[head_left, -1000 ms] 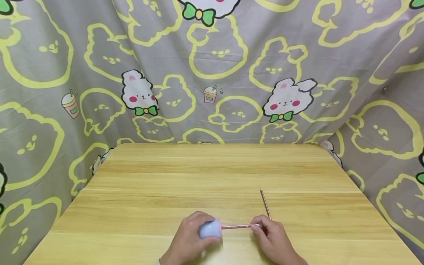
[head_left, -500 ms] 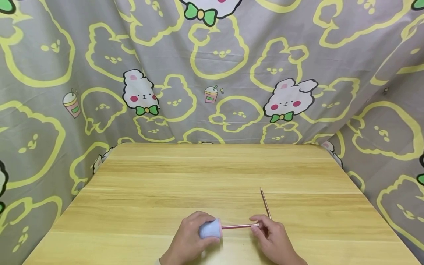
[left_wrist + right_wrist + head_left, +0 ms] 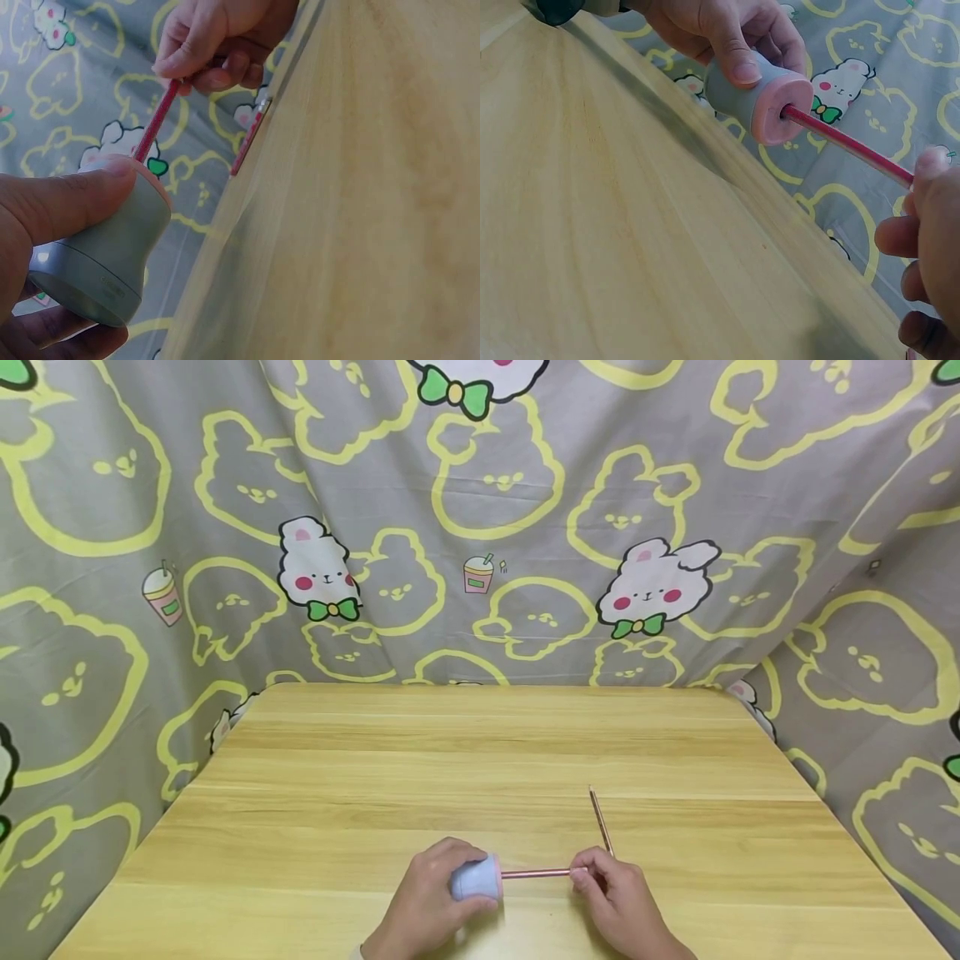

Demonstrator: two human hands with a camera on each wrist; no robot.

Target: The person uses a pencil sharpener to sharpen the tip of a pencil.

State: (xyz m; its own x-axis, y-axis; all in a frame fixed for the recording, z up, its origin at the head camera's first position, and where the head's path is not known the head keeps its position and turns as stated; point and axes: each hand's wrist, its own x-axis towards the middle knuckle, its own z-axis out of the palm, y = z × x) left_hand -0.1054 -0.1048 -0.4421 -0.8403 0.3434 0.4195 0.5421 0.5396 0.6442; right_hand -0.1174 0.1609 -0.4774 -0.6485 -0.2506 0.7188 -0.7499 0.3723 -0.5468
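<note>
My left hand (image 3: 423, 893) grips a light blue pencil sharpener (image 3: 476, 878), holding it on its side above the table. Its pink end (image 3: 780, 111) faces right, and a red pencil (image 3: 536, 874) sticks into the hole there. The pencil's tip is hidden inside. At the other end, the thumb and fingers of my right hand (image 3: 622, 897) pinch the pencil. A second pencil (image 3: 602, 820) lies on the table just beyond the right hand, which covers its near end in the head view.
The wood-grain table (image 3: 375, 777) stretches ahead of both hands. A grey curtain (image 3: 517, 635) with yellow outlines and white rabbits hangs behind it and along both sides.
Half a second ago the right forefinger was lifted a little off the pencil; now it pinches again. The pencil's visible side differs, so it has turned. The left hand and sharpener stay put.
</note>
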